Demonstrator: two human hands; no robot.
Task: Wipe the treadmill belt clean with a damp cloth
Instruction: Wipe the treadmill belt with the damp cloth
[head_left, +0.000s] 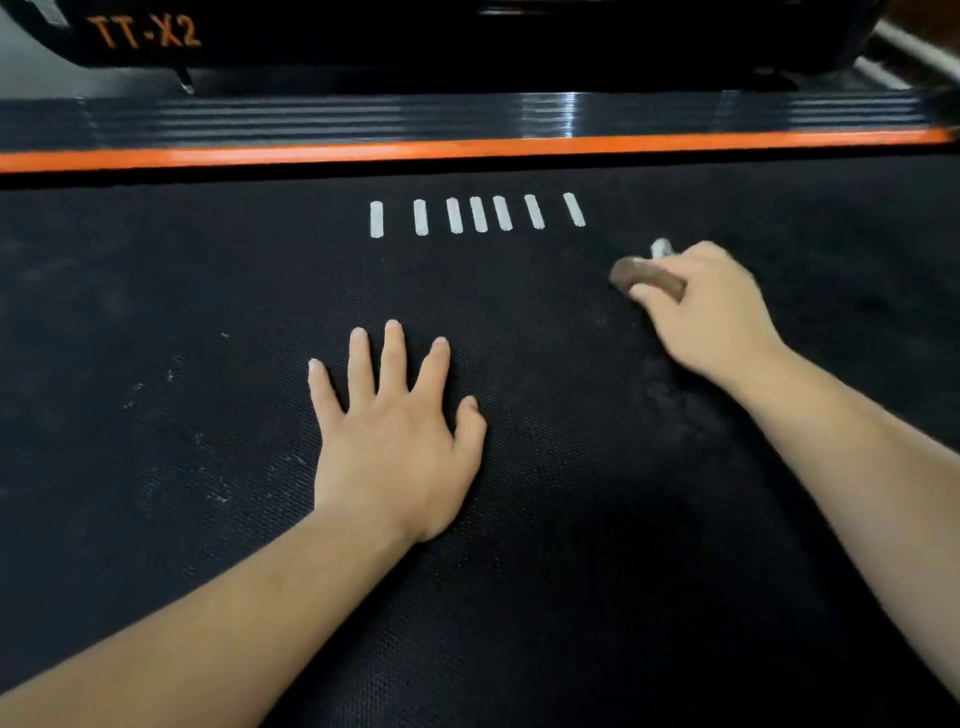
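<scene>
Belt (156, 291): black, finely textured, lying flat, with a row of white dashes (478, 214) near its far edge and pale specks at left. Cloth (647, 278): small brown wad, blurred, on the belt right of the dashes, gripped by the right hand (711, 312).

1. Side rail (363, 117): black, ribbed lengthwise, glossy, running across the view.
2. Orange stripe (467, 148): a narrow band along the rail's near edge.
3. Housing (467, 41): black and bulky, rising behind the rail, its upper part out of view.
4. Lettering "TT-X2" (144, 32): orange, on the housing's left end.
5. Floor (31, 73): pale, showing at far left.
6. Pale bars (904, 52): slanted, blurred, at far right.
</scene>
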